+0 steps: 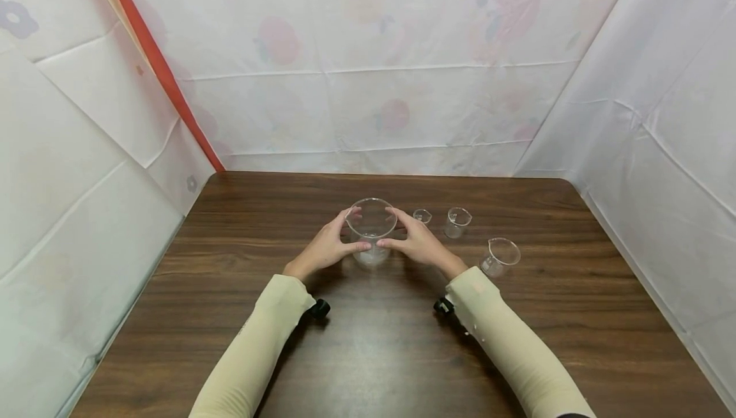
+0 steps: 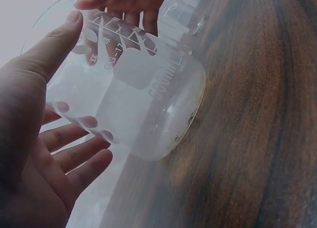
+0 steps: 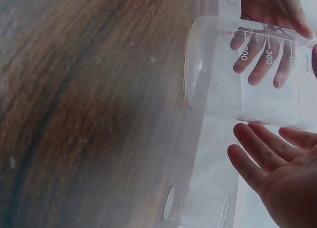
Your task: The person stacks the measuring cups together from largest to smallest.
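A large clear glass beaker (image 1: 372, 255) stands upright between both hands near the middle of the wooden table. Its 500 ml mark shows on the glass (image 2: 133, 97) in the left wrist view; whether its base touches the wood is hard to tell. My left hand (image 1: 329, 245) holds its left side, thumb in front and fingers around the far side. From the right, my right hand (image 1: 422, 243) holds it the same way, its thumb close to the left one. Through the glass, the right wrist view shows left fingers (image 3: 257, 65) spread along the wall.
Three smaller glass beakers stand right of the hands: a tiny one (image 1: 422, 216) just behind the right hand, a small one (image 1: 458, 223), and a medium one (image 1: 499, 258) near the right wrist. White patterned cloth (image 1: 356, 111) hangs behind and beside the table (image 1: 368, 354).
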Tool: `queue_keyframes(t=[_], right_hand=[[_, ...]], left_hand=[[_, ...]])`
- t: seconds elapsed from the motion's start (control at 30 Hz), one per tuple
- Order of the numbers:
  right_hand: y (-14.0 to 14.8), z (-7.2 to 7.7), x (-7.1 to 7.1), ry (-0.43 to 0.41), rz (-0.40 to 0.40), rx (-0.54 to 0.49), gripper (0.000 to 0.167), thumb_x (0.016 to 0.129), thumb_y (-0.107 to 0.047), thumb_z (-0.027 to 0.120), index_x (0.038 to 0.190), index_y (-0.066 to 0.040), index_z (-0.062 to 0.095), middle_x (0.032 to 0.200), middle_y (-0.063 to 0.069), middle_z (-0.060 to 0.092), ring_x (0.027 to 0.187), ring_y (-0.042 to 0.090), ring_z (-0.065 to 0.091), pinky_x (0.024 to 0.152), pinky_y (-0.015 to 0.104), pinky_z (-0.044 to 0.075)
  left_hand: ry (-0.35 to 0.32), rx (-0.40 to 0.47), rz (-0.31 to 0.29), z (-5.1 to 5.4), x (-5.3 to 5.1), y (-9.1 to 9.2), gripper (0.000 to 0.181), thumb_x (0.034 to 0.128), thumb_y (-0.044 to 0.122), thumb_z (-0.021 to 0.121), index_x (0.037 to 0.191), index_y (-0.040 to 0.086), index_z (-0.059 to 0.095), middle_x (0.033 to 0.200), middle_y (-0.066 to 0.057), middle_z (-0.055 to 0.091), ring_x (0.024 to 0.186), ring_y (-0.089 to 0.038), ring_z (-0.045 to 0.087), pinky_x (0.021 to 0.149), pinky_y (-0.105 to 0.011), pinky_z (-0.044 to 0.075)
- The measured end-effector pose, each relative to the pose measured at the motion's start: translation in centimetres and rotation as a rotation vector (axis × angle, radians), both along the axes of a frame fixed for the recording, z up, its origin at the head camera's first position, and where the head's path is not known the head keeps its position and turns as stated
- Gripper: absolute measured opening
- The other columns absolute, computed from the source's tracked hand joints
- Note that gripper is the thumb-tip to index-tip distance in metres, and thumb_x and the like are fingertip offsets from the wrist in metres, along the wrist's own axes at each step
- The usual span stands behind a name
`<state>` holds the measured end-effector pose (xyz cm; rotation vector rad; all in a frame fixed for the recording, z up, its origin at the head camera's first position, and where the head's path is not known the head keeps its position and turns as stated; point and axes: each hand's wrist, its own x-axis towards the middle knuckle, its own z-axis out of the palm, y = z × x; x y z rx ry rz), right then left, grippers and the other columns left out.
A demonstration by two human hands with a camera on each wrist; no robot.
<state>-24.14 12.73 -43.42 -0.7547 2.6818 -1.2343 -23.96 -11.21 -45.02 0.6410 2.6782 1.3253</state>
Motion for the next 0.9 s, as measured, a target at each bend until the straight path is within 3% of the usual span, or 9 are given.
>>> queue_keyframes(t=[0.3, 0.67, 0.9], right_hand=[[0.0, 0.0, 0.0, -0.003, 0.002, -0.032, 0.082, 0.083, -0.032, 0.077, 0.148, -0.002, 0.036, 0.125, 0.018, 0.063, 0.115, 0.032, 0.062, 0.099, 0.047, 0.05], [0.1, 0.5, 0.5, 0.027, 0.01, -0.051, 0.084, 0.083, -0.036, 0.077, 0.148, 0.0, 0.036, 0.141, 0.021, 0.051, 0.116, 0.035, 0.06, 0.096, 0.048, 0.051], [0.2, 1.2, 1.2, 0.041, -0.008, -0.062, 0.086, 0.082, -0.033, 0.078, 0.149, -0.001, 0.035, 0.139, 0.021, 0.053, 0.112, 0.033, 0.062, 0.093, 0.043, 0.054]], left_hand=[[-0.011, 0.03, 0.002, 0.1, 0.1, 0.1, 0.086, 0.0807, 0.042, 0.078, 0.149, 0.013, 0.034, 0.144, -0.01, 0.05, 0.125, -0.034, 0.055, 0.104, -0.05, 0.045], [0.005, 0.057, -0.001, 0.4, 0.1, 0.1, 0.084, 0.0795, 0.042, 0.079, 0.148, 0.015, 0.037, 0.142, -0.009, 0.052, 0.127, -0.032, 0.054, 0.104, -0.049, 0.046], [0.03, 0.066, -0.01, 0.6, 0.5, 0.4, 0.086, 0.0772, 0.049, 0.078, 0.147, 0.019, 0.037, 0.141, -0.007, 0.053, 0.12, -0.03, 0.057, 0.1, -0.047, 0.049]])
